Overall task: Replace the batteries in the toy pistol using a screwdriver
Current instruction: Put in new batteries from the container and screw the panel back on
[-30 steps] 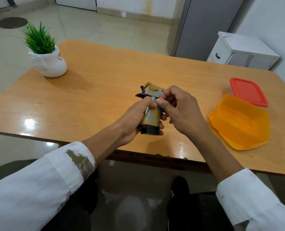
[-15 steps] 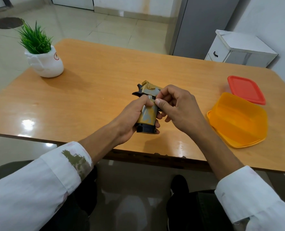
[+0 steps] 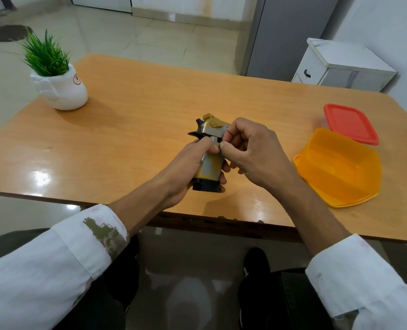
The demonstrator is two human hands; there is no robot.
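At the upper left of the frame a small potted plant (image 3: pixel 54 75) in a white pot stands on the wooden counter (image 3: pixel 138 110), well apart from the work.

Near the centre, the left hand (image 3: pixel 185 167) wraps the handle of the toy pistol (image 3: pixel 209 160), a gold and grey toy with a black base. This grip is closed firmly around the handle, holding the toy just above the counter's near edge, with the base toward the person.

Just right of it, the right hand (image 3: pixel 252 153) pinches thumb against curled fingers at the upper side of the handle. Whether that grip has hold of a small part or tool cannot be told — the fingers hide it. No screwdriver is visible anywhere.

At the right of the frame an open orange container (image 3: pixel 340 167) sits beside its red lid (image 3: pixel 350 122).

The step appears to be working at the battery cover. To do it well, the left hand should keep the toy steady and braced low over the counter, so anything loosened drops only a short way — the orange container looks a sensible place for small parts. The right-hand pinch should stay light and square to the cover.
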